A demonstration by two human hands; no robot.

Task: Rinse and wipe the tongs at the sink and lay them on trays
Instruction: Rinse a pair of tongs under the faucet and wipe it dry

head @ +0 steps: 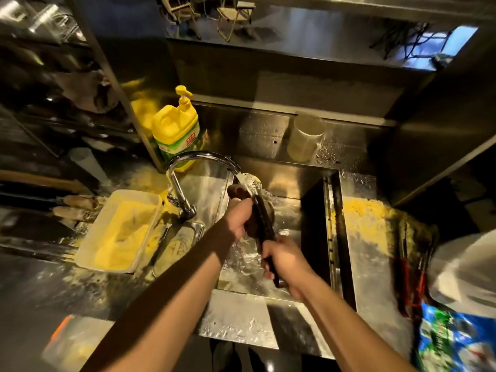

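Black-handled tongs (264, 222) with shiny metal tips are held over the steel sink (331, 210), their tips under water running from the curved faucet (188, 159). My right hand (284, 260) grips the handle end near the sink's front. My left hand (241, 218) is closed around the tongs' middle, with a dark brownish cloth or pad showing above its fingers. Further tongs with red handles (408, 277) lie on the counter to the right of the sink.
A yellow dish-soap pump bottle (177, 130) stands behind the faucet. A white tray of yellow liquid (120, 232) sits left of the sink. An upturned clear cup (304, 138) stands behind the basin. A white bag (464, 275) and blue packet (456, 342) crowd the right edge.
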